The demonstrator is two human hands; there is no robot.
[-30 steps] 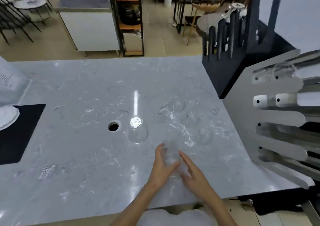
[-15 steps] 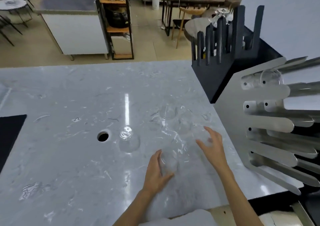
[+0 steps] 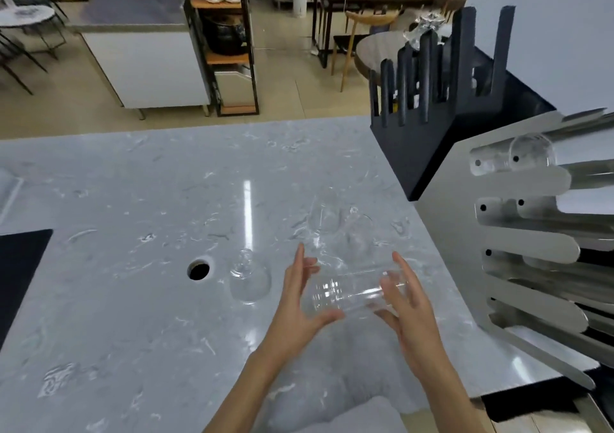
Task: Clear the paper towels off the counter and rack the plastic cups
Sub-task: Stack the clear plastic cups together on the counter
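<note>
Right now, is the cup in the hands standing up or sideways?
Sideways. The clear cup lies level between the left hand and right hand.

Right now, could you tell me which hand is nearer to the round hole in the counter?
Left. The left hand holds the clear cup's end on the side facing the hole; the right hand holds the far end, beyond the cup.

no legible text, view perhaps too blurred
</note>
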